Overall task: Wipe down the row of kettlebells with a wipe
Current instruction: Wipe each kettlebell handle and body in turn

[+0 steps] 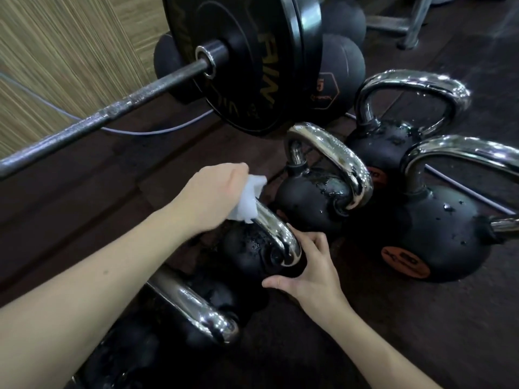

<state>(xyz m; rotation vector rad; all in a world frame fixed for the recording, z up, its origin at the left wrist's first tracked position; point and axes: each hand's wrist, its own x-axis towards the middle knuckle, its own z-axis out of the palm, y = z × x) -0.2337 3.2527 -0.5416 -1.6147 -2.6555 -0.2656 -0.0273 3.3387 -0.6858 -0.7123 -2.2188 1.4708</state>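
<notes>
Kettlebell (247, 254) between my hands: left hand (207, 197) grips the white wipe (248, 197) round its chrome handle (278, 231), right hand (314, 268) cups its black body. Medicine ball (342, 68) beyond reads "5".

Left hand (209, 196) clenched, right hand (314, 273) cupped.

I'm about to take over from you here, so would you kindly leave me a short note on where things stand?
Left hand: grips the white wipe round the chrome handle of the second kettlebell.
Right hand: cups that bell's black body, steadying it.
Nearest kettlebell sits closest to the camera; beyond stand the middle kettlebell, far kettlebell and right kettlebell, all showing droplets.
Done: cannot tell which are wiped.
Left: likely this handle and body, then the wet ones.
</notes>
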